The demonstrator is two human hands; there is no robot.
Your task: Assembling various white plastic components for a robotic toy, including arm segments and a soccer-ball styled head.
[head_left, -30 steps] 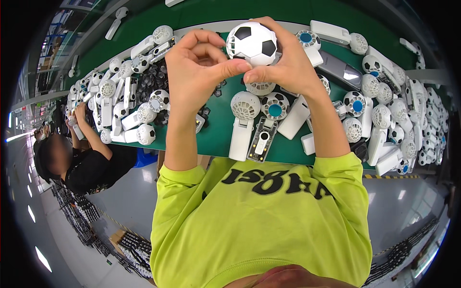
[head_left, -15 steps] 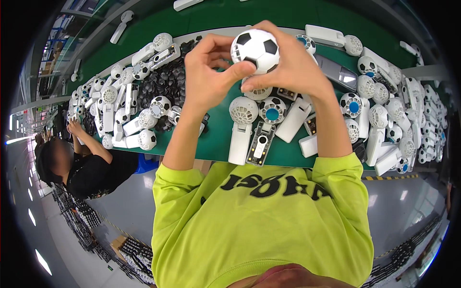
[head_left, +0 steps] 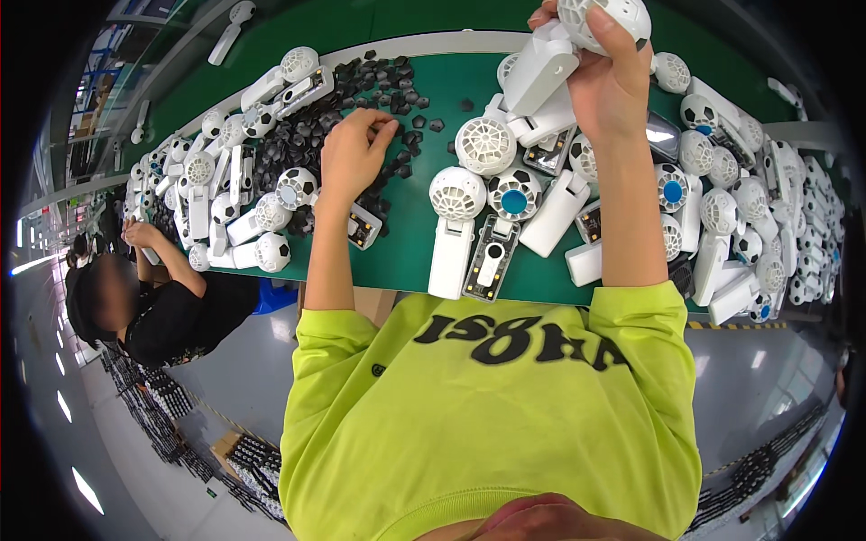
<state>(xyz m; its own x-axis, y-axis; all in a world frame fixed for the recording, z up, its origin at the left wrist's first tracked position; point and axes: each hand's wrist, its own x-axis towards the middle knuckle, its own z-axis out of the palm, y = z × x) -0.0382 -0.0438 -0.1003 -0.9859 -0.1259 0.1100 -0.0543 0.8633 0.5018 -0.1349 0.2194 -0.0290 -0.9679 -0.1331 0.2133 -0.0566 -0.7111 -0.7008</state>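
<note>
At the far edge of the table my right hand (head_left: 612, 86) grips a white handheld fan whose round head (head_left: 606, 22) shows a vented grille; its white handle (head_left: 539, 70) tilts down to the left. The top of this fan touches the picture's upper edge. My left hand (head_left: 356, 153) is at the right side of a heap of small black pentagon pieces (head_left: 293, 149), with thumb and fingers curled together. Whatever is between these fingertips cannot be made out. Below the right hand lie more fans, among them a caged white head (head_left: 457, 194) and a football-patterned one with a blue centre (head_left: 514, 195).
Fans crowd the green table (head_left: 397, 261) on both sides, with a dense cluster (head_left: 722, 212) at the right. A dark grey casing (head_left: 663, 135) lies behind my right forearm. At the left, another person in black (head_left: 194, 311) works at the same table.
Both hands were around the football-patterned ball. My left hand has let go and moved down-left to the black pieces. My right hand has moved up-right with the fan, showing its grille and handle.
</note>
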